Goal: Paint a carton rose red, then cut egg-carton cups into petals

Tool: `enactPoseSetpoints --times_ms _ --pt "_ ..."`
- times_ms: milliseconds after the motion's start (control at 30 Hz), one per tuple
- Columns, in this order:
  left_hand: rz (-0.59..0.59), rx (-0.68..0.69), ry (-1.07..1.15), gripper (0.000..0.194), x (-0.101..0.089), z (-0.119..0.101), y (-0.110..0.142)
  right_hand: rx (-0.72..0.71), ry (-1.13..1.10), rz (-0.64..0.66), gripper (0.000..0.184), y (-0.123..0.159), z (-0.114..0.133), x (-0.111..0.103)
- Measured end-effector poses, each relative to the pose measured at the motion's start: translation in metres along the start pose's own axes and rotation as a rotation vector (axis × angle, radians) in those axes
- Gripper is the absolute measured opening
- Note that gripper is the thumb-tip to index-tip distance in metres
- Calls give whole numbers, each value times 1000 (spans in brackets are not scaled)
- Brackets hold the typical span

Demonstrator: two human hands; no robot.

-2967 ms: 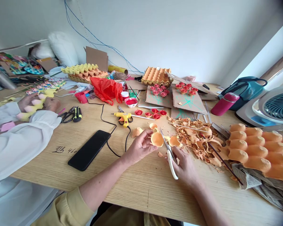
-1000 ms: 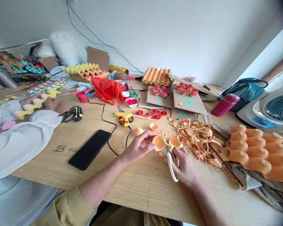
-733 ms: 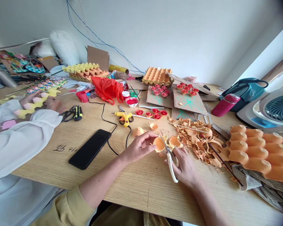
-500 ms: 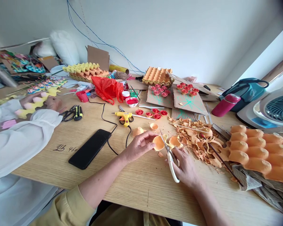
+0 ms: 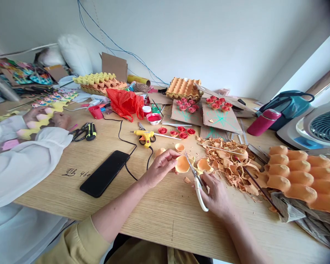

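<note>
My left hand (image 5: 162, 167) pinches an orange egg-carton cup (image 5: 182, 164) by its left rim, with the hollow side facing me. My right hand (image 5: 216, 192) grips white-handled scissors (image 5: 200, 194), whose blades point up and left beside the cup's right edge. Behind the blades lies another cut carton cup (image 5: 204, 165), with a ragged yellowish rim. A small round cup (image 5: 179, 147) sits just beyond my left fingertips. One more orange piece is partly hidden behind my left hand.
Carton scraps (image 5: 233, 165) heap right of my hands, near an egg tray (image 5: 294, 172). A yellow glue gun (image 5: 145, 138), a black phone (image 5: 104, 174) and red paper-like roses (image 5: 183, 135) lie around. At left, a co-worker's sleeved arms (image 5: 41, 154) hold a yellow-pink carton strip.
The cup in my left hand has shifted slightly left and turned, away from the scissor blades. My right hand and the scissors have barely moved.
</note>
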State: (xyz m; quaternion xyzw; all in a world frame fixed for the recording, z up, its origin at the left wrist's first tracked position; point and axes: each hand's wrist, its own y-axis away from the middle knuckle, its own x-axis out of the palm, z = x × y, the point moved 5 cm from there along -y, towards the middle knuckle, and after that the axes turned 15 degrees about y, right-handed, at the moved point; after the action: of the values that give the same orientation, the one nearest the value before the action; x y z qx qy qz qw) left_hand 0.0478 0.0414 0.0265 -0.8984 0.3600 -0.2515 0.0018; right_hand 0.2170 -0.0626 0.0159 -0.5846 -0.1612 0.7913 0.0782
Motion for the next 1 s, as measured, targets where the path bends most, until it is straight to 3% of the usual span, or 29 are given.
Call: enactPoseSetpoints --times_ms 267,1000 --pt "108 37 -113 29 12 -5 1 -24 47 19 19 -1 0 0" --pt "43 -73 123 36 0 11 -2 7 -16 66 35 0 4 -2"
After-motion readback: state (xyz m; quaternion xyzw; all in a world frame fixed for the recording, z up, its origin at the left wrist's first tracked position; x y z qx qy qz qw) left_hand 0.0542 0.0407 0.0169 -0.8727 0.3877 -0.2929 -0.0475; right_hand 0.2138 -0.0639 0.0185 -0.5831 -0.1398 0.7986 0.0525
